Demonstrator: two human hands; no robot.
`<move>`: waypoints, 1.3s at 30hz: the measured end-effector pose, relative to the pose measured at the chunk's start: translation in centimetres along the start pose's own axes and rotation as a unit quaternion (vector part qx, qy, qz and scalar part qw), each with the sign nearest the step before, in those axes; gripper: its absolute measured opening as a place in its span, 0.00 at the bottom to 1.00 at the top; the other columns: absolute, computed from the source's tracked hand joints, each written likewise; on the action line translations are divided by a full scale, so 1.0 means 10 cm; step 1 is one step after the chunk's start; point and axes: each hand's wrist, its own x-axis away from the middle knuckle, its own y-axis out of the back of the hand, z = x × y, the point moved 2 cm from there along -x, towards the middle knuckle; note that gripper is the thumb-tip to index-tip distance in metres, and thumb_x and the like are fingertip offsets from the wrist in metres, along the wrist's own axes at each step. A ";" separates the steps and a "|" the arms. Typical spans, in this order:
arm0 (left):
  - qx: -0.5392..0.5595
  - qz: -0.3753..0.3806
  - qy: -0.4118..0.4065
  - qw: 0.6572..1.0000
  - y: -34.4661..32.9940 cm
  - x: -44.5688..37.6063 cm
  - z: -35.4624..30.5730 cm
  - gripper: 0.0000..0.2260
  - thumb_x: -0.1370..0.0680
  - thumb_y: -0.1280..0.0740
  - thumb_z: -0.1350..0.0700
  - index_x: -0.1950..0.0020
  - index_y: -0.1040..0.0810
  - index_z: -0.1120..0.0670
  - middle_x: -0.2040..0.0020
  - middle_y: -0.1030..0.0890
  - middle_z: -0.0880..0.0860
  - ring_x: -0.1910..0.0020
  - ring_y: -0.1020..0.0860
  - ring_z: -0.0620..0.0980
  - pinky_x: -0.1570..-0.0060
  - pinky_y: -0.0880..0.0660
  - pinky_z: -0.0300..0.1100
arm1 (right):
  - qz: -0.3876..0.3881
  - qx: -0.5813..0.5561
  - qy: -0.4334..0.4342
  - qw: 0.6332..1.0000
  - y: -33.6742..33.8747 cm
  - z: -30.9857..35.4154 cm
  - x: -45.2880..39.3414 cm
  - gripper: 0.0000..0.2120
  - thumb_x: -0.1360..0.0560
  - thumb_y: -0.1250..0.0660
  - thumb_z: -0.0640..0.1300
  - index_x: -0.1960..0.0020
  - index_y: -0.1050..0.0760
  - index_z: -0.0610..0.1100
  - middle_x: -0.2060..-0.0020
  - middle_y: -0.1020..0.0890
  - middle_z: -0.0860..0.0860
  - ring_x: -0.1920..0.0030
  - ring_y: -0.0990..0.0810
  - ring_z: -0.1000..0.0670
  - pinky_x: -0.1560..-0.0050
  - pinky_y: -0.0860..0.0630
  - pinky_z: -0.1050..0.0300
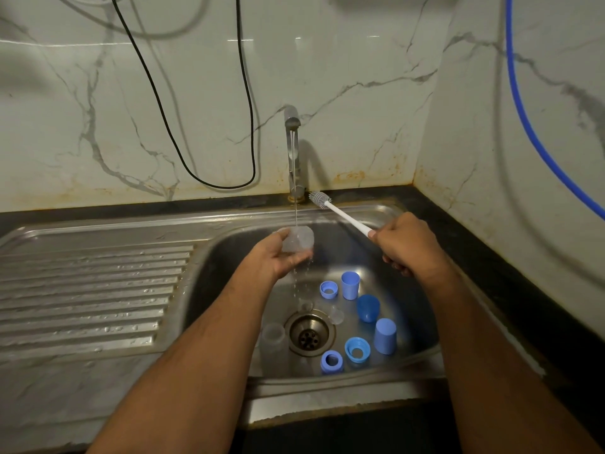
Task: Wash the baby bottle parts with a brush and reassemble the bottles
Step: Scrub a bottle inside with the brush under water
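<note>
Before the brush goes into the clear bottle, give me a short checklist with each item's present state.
1. Water running from the tap onto the bottle: ok.
2. Left hand holds the clear bottle under the stream: ok.
3. Right hand grips the brush handle: ok.
4. Brush head lined up with the bottle mouth: not ok, it points toward the tap base.
5. Bottle mouth facing the brush: cannot tell.
6. Blue parts waiting in the sink: ok.
</note>
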 end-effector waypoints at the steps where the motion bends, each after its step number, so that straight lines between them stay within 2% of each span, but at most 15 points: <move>1: -0.070 -0.010 -0.025 0.997 -0.01 0.00 0.00 0.24 0.20 0.31 0.59 0.27 0.35 0.62 0.33 0.28 0.67 0.40 0.22 0.66 0.49 0.19 0.59 | 0.003 0.000 0.000 1.000 0.00 0.00 0.00 0.17 0.21 0.32 0.51 0.62 0.19 0.42 0.68 0.17 0.43 0.74 0.24 0.49 0.71 0.27 0.58; 3: -0.222 -0.051 -0.091 0.969 0.01 -0.04 -0.01 0.27 0.23 0.27 0.60 0.28 0.35 0.60 0.35 0.25 0.65 0.46 0.20 0.62 0.58 0.17 0.55 | 0.007 -0.003 -0.001 1.000 0.00 0.00 0.00 0.16 0.20 0.32 0.52 0.61 0.18 0.42 0.68 0.17 0.43 0.73 0.24 0.49 0.70 0.27 0.58; 6: -0.408 -0.102 -0.181 0.889 0.05 -0.05 -0.02 0.23 0.29 0.22 0.63 0.37 0.27 0.59 0.38 0.22 0.60 0.43 0.20 0.60 0.48 0.18 0.55 | 0.008 -0.005 -0.002 1.000 -0.01 0.00 -0.01 0.15 0.20 0.32 0.52 0.59 0.18 0.42 0.67 0.17 0.44 0.71 0.24 0.49 0.68 0.27 0.57; 8: -0.498 -0.118 -0.229 0.828 0.06 -0.04 -0.03 0.22 0.31 0.21 0.63 0.43 0.27 0.56 0.38 0.22 0.57 0.40 0.22 0.58 0.46 0.20 0.52 | 0.011 -0.006 -0.003 1.000 -0.01 0.01 0.00 0.15 0.20 0.33 0.51 0.58 0.18 0.42 0.67 0.17 0.44 0.72 0.24 0.49 0.69 0.28 0.58; 10: -0.555 -0.116 -0.263 0.781 0.05 -0.04 -0.01 0.23 0.32 0.21 0.64 0.43 0.28 0.54 0.37 0.23 0.57 0.37 0.24 0.58 0.46 0.22 0.51 | 0.013 -0.003 -0.001 1.000 -0.01 0.01 -0.01 0.15 0.20 0.33 0.51 0.58 0.18 0.41 0.66 0.17 0.43 0.72 0.24 0.49 0.69 0.28 0.58; 14: -0.585 -0.116 -0.318 0.737 0.01 -0.03 -0.01 0.25 0.31 0.20 0.62 0.36 0.24 0.57 0.37 0.20 0.58 0.37 0.22 0.58 0.46 0.21 0.48 | 0.011 0.003 0.001 1.000 -0.01 0.00 -0.01 0.16 0.20 0.33 0.51 0.60 0.18 0.42 0.66 0.17 0.43 0.70 0.23 0.49 0.67 0.26 0.57; 17: -0.554 -0.128 -0.376 0.731 -0.01 -0.01 -0.04 0.25 0.30 0.21 0.59 0.36 0.23 0.58 0.38 0.20 0.58 0.38 0.21 0.56 0.41 0.21 0.51 | 0.004 0.001 0.008 1.000 -0.01 0.00 -0.03 0.16 0.20 0.32 0.51 0.61 0.19 0.42 0.66 0.17 0.43 0.69 0.23 0.48 0.65 0.25 0.55; 21: -0.605 -0.114 -0.301 0.729 0.01 -0.04 0.03 0.24 0.32 0.20 0.58 0.38 0.23 0.58 0.39 0.19 0.58 0.39 0.21 0.57 0.43 0.20 0.54 | 0.009 0.002 0.010 1.000 -0.02 -0.01 -0.03 0.16 0.20 0.32 0.51 0.62 0.19 0.43 0.66 0.17 0.44 0.68 0.23 0.49 0.64 0.25 0.55; 24: -0.567 -0.125 -0.351 0.734 0.00 -0.02 -0.01 0.25 0.31 0.20 0.58 0.36 0.23 0.57 0.37 0.20 0.58 0.38 0.21 0.56 0.40 0.21 0.53 | 0.004 0.005 0.014 1.000 -0.01 -0.02 -0.03 0.16 0.20 0.32 0.52 0.60 0.19 0.42 0.64 0.17 0.42 0.67 0.23 0.49 0.64 0.25 0.54; 27: -0.598 -0.123 -0.313 0.727 0.02 -0.01 0.01 0.25 0.32 0.19 0.58 0.38 0.23 0.58 0.38 0.19 0.58 0.39 0.21 0.57 0.41 0.21 0.55 | -0.006 0.000 0.017 1.000 -0.01 -0.02 -0.03 0.15 0.21 0.32 0.51 0.58 0.18 0.40 0.61 0.16 0.40 0.67 0.24 0.48 0.60 0.22 0.51; 30: -0.577 -0.119 -0.355 0.726 0.02 -0.02 0.01 0.26 0.31 0.20 0.58 0.36 0.23 0.58 0.38 0.20 0.58 0.38 0.21 0.56 0.40 0.21 0.52 | -0.005 0.006 0.016 1.000 -0.02 -0.02 -0.04 0.15 0.21 0.32 0.51 0.57 0.18 0.39 0.60 0.16 0.40 0.67 0.24 0.48 0.61 0.23 0.52; 33: -0.610 -0.119 -0.319 0.715 -0.01 0.00 0.02 0.26 0.32 0.19 0.57 0.37 0.23 0.58 0.38 0.20 0.58 0.39 0.21 0.56 0.40 0.21 0.52 | -0.006 0.004 0.014 1.000 -0.02 -0.02 -0.04 0.15 0.21 0.32 0.50 0.58 0.18 0.40 0.61 0.16 0.40 0.68 0.24 0.49 0.62 0.24 0.53; 36: -0.576 -0.116 -0.368 0.721 -0.01 -0.01 -0.01 0.26 0.32 0.19 0.58 0.37 0.23 0.58 0.38 0.19 0.57 0.39 0.21 0.55 0.41 0.22 0.46 | -0.006 0.009 0.012 1.000 -0.02 -0.02 -0.05 0.15 0.21 0.32 0.50 0.59 0.18 0.41 0.62 0.16 0.41 0.68 0.24 0.49 0.62 0.23 0.53; 39: -0.608 -0.114 -0.335 0.711 -0.01 0.00 0.01 0.25 0.31 0.20 0.57 0.37 0.23 0.58 0.38 0.19 0.57 0.39 0.21 0.55 0.40 0.22 0.50 | -0.006 0.007 0.010 1.000 -0.02 -0.03 -0.05 0.15 0.21 0.32 0.50 0.58 0.18 0.40 0.61 0.16 0.40 0.68 0.24 0.48 0.62 0.23 0.53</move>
